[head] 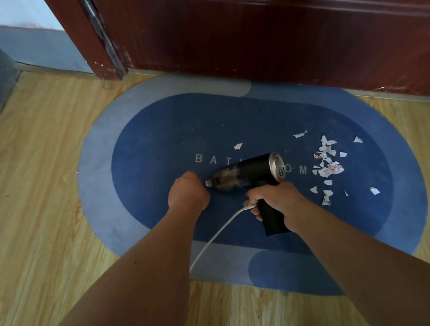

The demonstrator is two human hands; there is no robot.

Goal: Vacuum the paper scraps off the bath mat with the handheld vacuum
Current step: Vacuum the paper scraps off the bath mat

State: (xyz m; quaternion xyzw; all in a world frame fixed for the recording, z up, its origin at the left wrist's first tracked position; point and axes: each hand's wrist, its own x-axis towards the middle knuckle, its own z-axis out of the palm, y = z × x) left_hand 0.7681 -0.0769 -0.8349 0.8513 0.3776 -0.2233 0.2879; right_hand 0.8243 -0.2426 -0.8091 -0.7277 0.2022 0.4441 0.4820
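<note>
the right hand (pixel 278 203) is wrapped tight round the grip of the handheld vacuum (pixel 245 176), over the middle of the bath mat (pixel 145 134). the vacuum's long axis runs 9 to 3 o'clock, with the clear nozzle end toward 9 and the grille end toward 3. the paper scraps (pixel 326 166) lie at 3 o'clock, near the grille, so the intake seems to point away from them. the left hand (pixel 187 192) is curled at the nozzle tip; whether it grips it, i cannot tell.
</note>
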